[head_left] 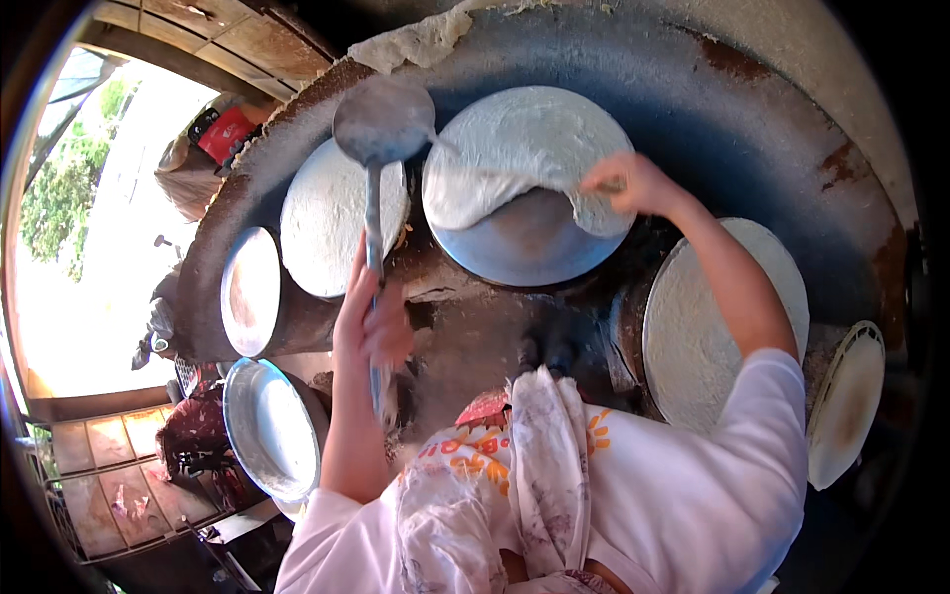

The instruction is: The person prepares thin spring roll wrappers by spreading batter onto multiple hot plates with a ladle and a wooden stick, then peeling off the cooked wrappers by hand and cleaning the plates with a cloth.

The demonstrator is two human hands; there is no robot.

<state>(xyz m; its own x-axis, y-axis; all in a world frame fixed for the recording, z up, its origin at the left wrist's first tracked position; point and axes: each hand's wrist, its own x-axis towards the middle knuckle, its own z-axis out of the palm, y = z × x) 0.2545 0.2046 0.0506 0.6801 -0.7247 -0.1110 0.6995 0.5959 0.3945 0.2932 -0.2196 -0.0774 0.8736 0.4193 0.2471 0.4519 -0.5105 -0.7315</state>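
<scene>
My left hand is wrapped round the long handle of a metal ladle. The ladle's wide round bowl is raised near the middle round griddle. On that griddle lies a thin white flatbread, its near edge lifted and folded back so that the bare grey plate shows. My right hand, slightly blurred, is closed on the lifted edge at the right side of the flatbread.
More griddles with pale flatbread stand left and right. A smaller round plate sits farther left. A bucket with white liquid is at lower left; a round pale disc on a rack is far right. A curved counter surrounds the griddles.
</scene>
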